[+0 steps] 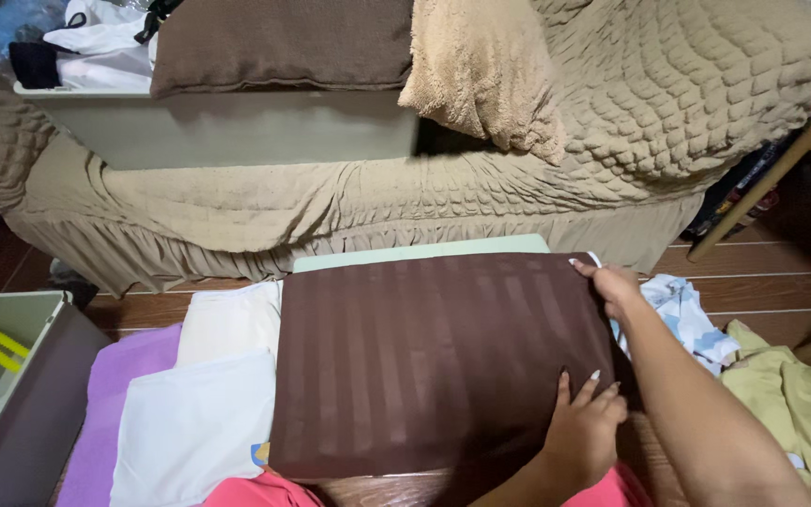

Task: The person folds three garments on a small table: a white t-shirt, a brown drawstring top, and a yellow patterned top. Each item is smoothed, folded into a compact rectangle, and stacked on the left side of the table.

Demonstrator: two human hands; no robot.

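Your left hand (586, 434) lies flat, fingers spread, on the near right corner of the brown striped cloth (434, 361), which is folded over a pale green board (424, 252) on the floor in front of the sofa (556, 178). Your right hand (615, 284) pinches its far right corner. It looks light, soft and limp, so take it by corners or a folded edge. One brown cloth; two white folded pieces (204, 413) and one purple (110, 404) lie to the left.
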